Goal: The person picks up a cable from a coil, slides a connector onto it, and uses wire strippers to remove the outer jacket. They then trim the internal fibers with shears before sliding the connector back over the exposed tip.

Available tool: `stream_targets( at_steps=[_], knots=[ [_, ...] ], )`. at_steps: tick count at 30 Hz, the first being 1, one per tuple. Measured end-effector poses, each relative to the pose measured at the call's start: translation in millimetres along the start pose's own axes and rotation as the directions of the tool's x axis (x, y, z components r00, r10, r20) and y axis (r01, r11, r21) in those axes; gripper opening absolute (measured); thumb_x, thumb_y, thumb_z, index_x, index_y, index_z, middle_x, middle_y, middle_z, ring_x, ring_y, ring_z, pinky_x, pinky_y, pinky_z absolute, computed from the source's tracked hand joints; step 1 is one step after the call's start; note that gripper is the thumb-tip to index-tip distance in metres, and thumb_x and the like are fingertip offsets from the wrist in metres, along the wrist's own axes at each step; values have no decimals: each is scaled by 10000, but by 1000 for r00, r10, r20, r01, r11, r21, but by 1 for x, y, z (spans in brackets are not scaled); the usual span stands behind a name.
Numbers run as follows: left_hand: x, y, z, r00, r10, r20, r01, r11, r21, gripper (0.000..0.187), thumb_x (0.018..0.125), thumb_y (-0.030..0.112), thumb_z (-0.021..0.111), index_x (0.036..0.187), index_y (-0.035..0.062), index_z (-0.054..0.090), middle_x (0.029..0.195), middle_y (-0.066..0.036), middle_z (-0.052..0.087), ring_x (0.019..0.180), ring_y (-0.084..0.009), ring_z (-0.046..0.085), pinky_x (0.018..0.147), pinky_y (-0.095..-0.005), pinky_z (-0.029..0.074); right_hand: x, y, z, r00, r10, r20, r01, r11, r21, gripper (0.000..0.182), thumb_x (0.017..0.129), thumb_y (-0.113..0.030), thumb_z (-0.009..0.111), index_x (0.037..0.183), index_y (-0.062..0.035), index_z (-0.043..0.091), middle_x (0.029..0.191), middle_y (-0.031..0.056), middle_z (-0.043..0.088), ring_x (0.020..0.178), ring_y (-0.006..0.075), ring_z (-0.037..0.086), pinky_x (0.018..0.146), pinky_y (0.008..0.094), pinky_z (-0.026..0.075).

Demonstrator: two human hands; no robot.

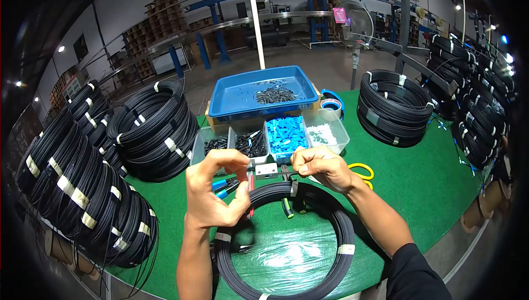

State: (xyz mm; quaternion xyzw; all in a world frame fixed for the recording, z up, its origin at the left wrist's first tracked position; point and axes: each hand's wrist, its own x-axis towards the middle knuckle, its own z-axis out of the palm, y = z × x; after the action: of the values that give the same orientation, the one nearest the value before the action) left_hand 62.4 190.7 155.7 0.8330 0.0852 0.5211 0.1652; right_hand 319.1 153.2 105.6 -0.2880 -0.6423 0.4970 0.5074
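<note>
My left hand [216,191] is raised over the left side of a black cable coil [344,225], its thumb and curved fingers apart. The fingers of my right hand [325,169] are pinched on a thin black cable [293,174] beside a small light metal block [266,170]. Behind my left hand are blue-and-black connectors [221,188], partly hidden. Next to them stands a red-handled tool [252,185]. Green-handled pliers [287,208] lie inside the coil's far edge. Yellow scissor handles [361,172] show beyond my right wrist.
Clear bins hold black parts [250,144], blue connectors [286,134] and white pieces [322,134]. A blue tray [231,96] with black scraps stands behind them. Cable coils [151,129] crowd the left; another coil [394,112] sits right on the green tabletop [408,212].
</note>
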Motion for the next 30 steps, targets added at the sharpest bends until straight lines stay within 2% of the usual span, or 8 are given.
stream_targets(
  at_steps=[4, 7, 16, 19, 23, 26, 27, 30],
  knots=[
    [5, 5, 4, 999, 38, 39, -40, 997, 61, 405, 633, 24, 669, 1026, -6, 577, 791, -97, 644, 673, -157, 634, 640, -263, 459, 1, 0, -2, 999, -20, 32, 20, 1000, 7, 168, 826, -179, 563, 776, -20, 544, 782, 11, 513, 767, 115, 447, 743, 268, 354],
    [4, 7, 14, 999, 18, 52, -23, 994, 106, 440, 635, 58, 717, 1055, 26, 590, 832, -92, 696, 740, -160, 683, 624, -264, 445, 0, -2, 1, 999, 26, 36, -25, 1000, -8, 179, 840, -192, 566, 785, -23, 542, 779, 7, 506, 766, 112, 441, 737, 268, 349],
    [1, 3, 16, 997, 49, 67, -59, 985, 160, 391, 660, -1, 719, 1026, 55, 594, 719, -30, 708, 665, -107, 695, 569, -218, 421, -1, -4, 2, 997, 46, 66, -45, 999, -19, 191, 852, -198, 570, 789, -21, 537, 778, -2, 493, 758, 113, 424, 729, 269, 341],
    [2, 6, 7, 1000, -24, 18, 20, 985, 173, 405, 660, 3, 725, 1031, 44, 568, 705, -20, 704, 662, -98, 689, 563, -209, 406, -1, -3, -2, 998, 15, 54, -15, 1000, 9, 182, 849, -187, 568, 788, -19, 538, 770, 0, 491, 750, 115, 418, 725, 271, 341],
    [4, 4, -5, 998, -36, -57, 44, 989, 139, 414, 666, 29, 724, 1050, 39, 568, 698, -28, 698, 678, -100, 688, 572, -211, 404, 0, -3, -10, 998, 19, 60, -20, 1000, 22, 169, 843, -174, 567, 785, -19, 534, 761, 1, 488, 748, 114, 416, 724, 272, 340],
    [4, 3, -1, 1000, -21, -1, 21, 990, 142, 525, 634, 74, 761, 1128, 44, 584, 755, -50, 721, 722, -108, 694, 574, -216, 409, -1, -3, -9, 997, 7, 72, -8, 1000, 15, 174, 847, -181, 569, 797, -16, 546, 768, 3, 495, 758, 116, 428, 733, 273, 346],
    [5, 6, 4, 999, -41, 13, 39, 990, 133, 522, 636, 86, 773, 1128, 53, 604, 778, -54, 730, 725, -121, 696, 574, -224, 420, -1, -3, -8, 997, 10, 75, -10, 1000, -3, 183, 851, -187, 570, 801, -12, 554, 775, 6, 499, 765, 117, 437, 738, 273, 349],
    [6, 7, 19, 994, 59, 97, -76, 979, 191, 467, 662, 40, 772, 1110, 58, 638, 761, -56, 728, 720, -150, 693, 586, -242, 461, 0, -2, -6, 996, 15, 86, -12, 1000, -27, 202, 858, -198, 571, 800, -5, 567, 789, 14, 508, 779, 120, 451, 747, 272, 355]
  ],
)
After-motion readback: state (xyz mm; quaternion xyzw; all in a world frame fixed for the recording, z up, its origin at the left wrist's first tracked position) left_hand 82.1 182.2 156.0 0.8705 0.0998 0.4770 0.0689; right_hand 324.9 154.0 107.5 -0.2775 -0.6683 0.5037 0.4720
